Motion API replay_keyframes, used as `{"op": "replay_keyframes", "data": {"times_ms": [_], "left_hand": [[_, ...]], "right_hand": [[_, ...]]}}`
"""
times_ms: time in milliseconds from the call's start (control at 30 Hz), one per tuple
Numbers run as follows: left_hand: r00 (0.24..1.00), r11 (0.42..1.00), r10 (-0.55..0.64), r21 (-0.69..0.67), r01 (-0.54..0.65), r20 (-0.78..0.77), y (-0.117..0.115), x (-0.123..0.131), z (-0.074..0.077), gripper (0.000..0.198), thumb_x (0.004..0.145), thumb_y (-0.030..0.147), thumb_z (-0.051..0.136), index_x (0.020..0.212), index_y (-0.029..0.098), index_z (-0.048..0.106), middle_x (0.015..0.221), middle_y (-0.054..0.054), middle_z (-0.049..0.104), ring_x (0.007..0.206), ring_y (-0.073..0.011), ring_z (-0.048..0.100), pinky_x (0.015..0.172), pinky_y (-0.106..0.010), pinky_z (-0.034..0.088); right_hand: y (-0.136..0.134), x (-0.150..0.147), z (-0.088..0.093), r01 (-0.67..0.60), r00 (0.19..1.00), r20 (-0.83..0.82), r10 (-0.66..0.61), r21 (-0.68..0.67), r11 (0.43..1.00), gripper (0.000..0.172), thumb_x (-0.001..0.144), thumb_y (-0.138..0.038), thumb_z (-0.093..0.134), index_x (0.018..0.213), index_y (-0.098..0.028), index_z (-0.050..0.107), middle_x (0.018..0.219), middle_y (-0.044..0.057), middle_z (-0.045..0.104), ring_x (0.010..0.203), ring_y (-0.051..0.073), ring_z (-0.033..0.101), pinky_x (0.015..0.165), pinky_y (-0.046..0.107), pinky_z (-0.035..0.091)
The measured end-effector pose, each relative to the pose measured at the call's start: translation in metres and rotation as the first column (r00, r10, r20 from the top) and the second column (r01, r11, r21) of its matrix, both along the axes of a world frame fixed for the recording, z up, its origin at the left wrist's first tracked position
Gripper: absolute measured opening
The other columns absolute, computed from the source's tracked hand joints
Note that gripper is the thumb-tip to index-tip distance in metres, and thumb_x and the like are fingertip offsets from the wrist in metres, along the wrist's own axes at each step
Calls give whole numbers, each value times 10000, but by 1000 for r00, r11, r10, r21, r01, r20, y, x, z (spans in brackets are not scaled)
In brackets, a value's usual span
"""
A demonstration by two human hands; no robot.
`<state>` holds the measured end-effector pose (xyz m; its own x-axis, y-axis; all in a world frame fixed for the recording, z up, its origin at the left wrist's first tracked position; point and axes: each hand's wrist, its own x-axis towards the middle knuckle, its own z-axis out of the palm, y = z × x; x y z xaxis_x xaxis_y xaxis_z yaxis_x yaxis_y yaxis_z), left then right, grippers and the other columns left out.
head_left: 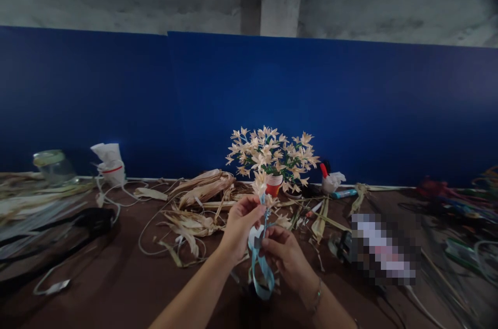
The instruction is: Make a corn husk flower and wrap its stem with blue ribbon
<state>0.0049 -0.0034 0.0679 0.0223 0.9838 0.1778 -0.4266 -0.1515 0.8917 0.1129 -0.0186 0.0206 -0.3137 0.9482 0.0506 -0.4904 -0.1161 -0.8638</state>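
My left hand (240, 225) is closed, thumb and fingers pinching the upper stem of an artificial flower sprig (260, 183) with pale petals. Below it, my right hand (286, 251) is closed on a light blue ribbon (263, 272) at the lower stem. The ribbon hangs down in a loop between both hands. Its exact contact with the stem is partly hidden by my fingers. Just beyond stands a bunch of similar pale flowers (268, 150) in a red and white cup (274, 186).
Dry corn husks (206, 191) and scraps lie behind my left hand. A white cup with tissue (112, 170) and a clear jar (56, 168) stand back left. Black straps (93, 220) and white cords lie left. A blue tube (344, 193) lies back right, before the blue partition (202, 100).
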Motion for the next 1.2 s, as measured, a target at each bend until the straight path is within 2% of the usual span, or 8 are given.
{"op": "replay_keyframes", "data": {"times_ms": [100,233,333,700,967,1033,1100,1200], "left_hand": [[1000,1000,-10,-13,9,-23,3,-5,4,189,625,235,642,721,160,497,516,72,461,374,-15,351,367,-132,255],[985,998,63,33,-58,-162,6,-10,6,185,636,286,624,677,142,516,505,63,468,362,-14,341,356,-136,257],[974,994,105,62,-94,-203,9,-13,5,206,619,302,631,666,139,516,521,58,475,365,-17,345,352,-143,266],[972,986,144,106,-126,-184,10,-4,-3,213,620,289,617,650,162,449,504,76,423,392,-33,353,369,-147,283],[980,981,168,117,-156,-102,5,-1,1,260,578,237,652,559,165,403,493,81,419,399,-31,362,398,-155,292],[986,986,152,76,-147,-69,3,0,2,247,570,250,665,584,163,435,503,75,449,402,-36,380,404,-159,299],[994,994,107,28,-107,-18,1,1,3,226,578,263,668,679,165,490,581,50,523,456,-52,436,446,-168,336],[993,993,115,22,-115,21,-1,2,3,249,617,269,645,808,181,513,725,17,564,575,-78,492,534,-189,380]], "right_hand": [[0,1,2,-5,1000,-3,5,-12,1000,223,539,-219,728,627,-140,539,499,-40,540,422,64,491,358,140,299],[0,1,2,-20,999,28,20,8,1000,215,549,-227,722,602,-130,538,479,-33,539,397,52,462,356,140,293],[0,0,0,-24,1000,16,24,-6,1000,220,542,-222,728,606,-133,536,482,-32,544,400,56,473,353,136,291],[-1,-3,-5,-43,999,9,44,-83,996,242,525,-240,741,614,-137,540,447,-32,538,373,65,487,318,130,256],[-1,-3,-6,-26,999,31,26,-24,999,209,567,-235,716,618,-145,535,486,-34,542,399,53,466,368,140,284],[1,-4,-8,29,996,86,-31,21,999,208,578,-255,706,627,-149,534,474,-34,539,379,51,428,364,150,274],[3,-3,-9,146,979,132,-156,79,986,207,592,-282,693,640,-154,537,481,-38,531,379,54,406,365,161,276],[5,-1,-8,372,899,159,-408,212,904,186,628,-303,660,674,-159,552,563,-26,542,467,77,442,428,184,336]]}}
